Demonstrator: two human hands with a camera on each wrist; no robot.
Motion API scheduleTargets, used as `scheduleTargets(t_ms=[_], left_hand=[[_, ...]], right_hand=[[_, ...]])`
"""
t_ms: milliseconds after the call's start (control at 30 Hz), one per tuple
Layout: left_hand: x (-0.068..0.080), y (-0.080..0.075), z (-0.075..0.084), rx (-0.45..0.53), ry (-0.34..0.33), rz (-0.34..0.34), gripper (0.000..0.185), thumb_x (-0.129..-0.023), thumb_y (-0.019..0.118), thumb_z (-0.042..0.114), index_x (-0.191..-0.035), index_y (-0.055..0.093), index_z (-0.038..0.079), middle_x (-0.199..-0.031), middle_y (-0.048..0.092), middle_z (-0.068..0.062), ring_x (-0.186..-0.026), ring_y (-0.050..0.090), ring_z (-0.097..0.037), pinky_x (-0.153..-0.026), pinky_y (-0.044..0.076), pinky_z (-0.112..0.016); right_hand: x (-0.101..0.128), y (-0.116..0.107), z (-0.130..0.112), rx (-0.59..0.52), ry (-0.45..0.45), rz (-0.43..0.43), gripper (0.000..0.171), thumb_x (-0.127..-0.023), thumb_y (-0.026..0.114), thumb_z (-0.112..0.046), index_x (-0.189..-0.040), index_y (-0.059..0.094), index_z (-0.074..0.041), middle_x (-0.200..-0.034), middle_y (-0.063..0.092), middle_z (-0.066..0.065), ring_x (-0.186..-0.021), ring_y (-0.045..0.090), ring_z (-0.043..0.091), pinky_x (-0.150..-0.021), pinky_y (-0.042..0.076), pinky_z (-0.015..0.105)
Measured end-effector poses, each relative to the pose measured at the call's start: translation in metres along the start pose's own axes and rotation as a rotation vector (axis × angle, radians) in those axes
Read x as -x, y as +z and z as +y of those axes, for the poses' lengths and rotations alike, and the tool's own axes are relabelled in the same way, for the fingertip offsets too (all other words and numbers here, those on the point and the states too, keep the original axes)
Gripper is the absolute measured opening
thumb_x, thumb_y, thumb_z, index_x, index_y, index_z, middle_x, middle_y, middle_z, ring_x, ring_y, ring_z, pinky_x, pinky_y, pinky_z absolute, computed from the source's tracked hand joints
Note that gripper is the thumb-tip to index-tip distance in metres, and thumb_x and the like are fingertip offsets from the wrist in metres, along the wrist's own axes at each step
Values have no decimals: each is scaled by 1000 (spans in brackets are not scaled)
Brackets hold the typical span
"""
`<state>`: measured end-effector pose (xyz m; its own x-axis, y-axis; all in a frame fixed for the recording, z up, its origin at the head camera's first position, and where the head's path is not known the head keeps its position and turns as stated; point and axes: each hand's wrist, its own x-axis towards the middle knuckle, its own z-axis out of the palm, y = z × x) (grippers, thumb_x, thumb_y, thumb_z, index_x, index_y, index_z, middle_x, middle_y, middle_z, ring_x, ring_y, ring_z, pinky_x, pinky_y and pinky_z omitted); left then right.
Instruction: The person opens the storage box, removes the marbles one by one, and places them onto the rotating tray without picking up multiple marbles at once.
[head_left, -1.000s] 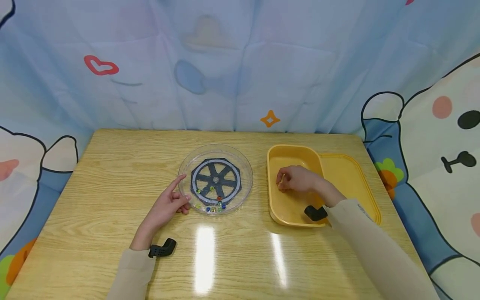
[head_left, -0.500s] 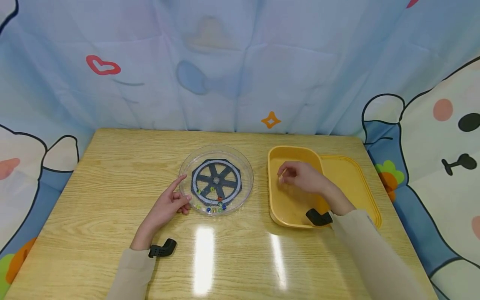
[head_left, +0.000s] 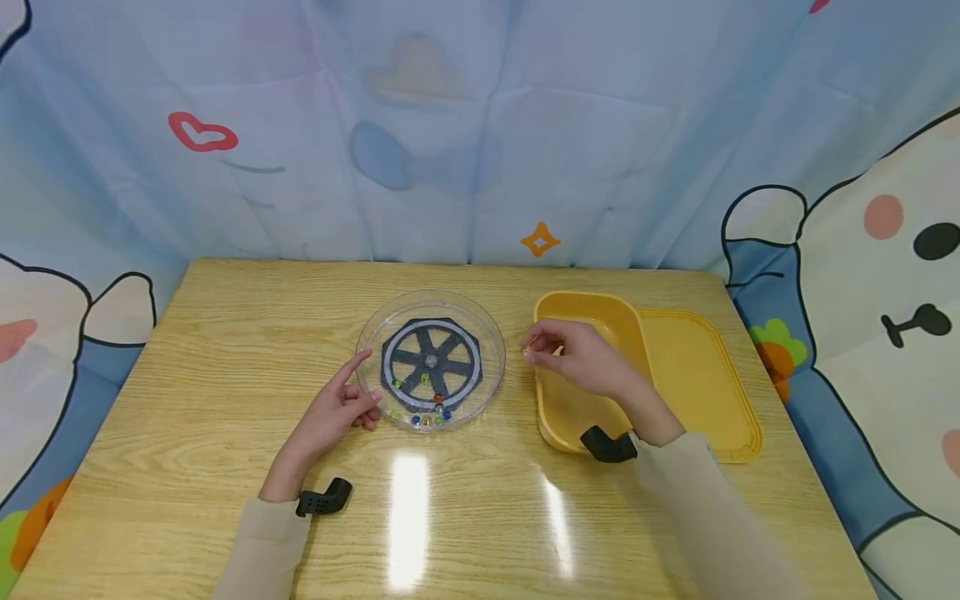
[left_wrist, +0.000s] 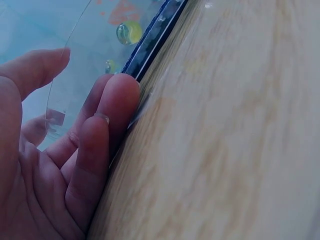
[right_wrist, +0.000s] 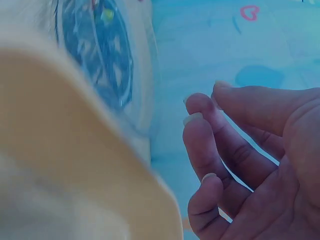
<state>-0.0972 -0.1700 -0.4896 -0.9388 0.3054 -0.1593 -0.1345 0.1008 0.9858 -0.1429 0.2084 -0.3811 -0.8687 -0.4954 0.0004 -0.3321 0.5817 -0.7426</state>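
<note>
One clear dish [head_left: 431,360] with a handful of marbles [head_left: 427,417] sits mid-table [head_left: 187,375]; the left hand [head_left: 334,414] rests relaxed against its rim. The right hand [head_left: 577,358] hovers over the left rim of one yellow tray [head_left: 701,375], fingertips pinched; what they hold, I cannot tell.

R hand [right_wrist: 260,165] fingers curled, above yellow tray rim [right_wrist: 75,150] (blurred); wheel dish [right_wrist: 107,55] beyond.

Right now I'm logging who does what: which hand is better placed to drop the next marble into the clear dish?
The right hand, probably. It is raised over the yellow tray's left rim, fingertips pinched together beside the clear dish, seemingly on something tiny. The left hand rests against the dish's near-left edge.
</note>
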Motion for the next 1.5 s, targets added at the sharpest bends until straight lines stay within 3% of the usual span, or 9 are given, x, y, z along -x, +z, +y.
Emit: scheduleTargets(t_ms=[367,667,867,1100,1500], left_hand=[[0,1,0,10,2,-2,70,-102,60,15,-160,22,21,-83,64,-19,-71,67,-25,-70,60,-37],[2,1,-1,-22,13,0,70,-102,61,16,-160,22,21,-83,63,-21,-72,67,-29,-70,60,-37],[2,2,-1,-15,13,0,70,-102,60,16,-160,22,21,-83,63,-21,-72,67,-28,-70,60,-37],[2,3,0,-3,13,-5,70,-102,60,16,-160,22,21,-83,63,-21,-72,67,-26,-70,60,-37],[5,1,1,-47,3,15,70,-102,61,17,-160,22,21,-84,65,-19,-74,68,-30,-70,60,-37]], right_hand=[[-19,43,-18,-89,17,5,17,-96,69,-10,-110,70,-2,-90,68,0,-82,61,18,-70,52,34],[-19,59,-22,-91,8,42,15,-95,69,-12,-110,72,-7,-89,68,-2,-79,60,17,-65,50,32],[-18,60,-21,-80,22,42,16,-96,69,-13,-111,72,-9,-88,67,-3,-78,59,17,-61,48,31],[-17,59,-16,-78,35,63,19,-95,70,-14,-113,72,-9,-89,69,-2,-79,60,18,-65,51,34],[-1,35,-9,-60,39,140,19,-96,69,-14,-114,72,-10,-91,69,0,-78,60,17,-69,51,33]])
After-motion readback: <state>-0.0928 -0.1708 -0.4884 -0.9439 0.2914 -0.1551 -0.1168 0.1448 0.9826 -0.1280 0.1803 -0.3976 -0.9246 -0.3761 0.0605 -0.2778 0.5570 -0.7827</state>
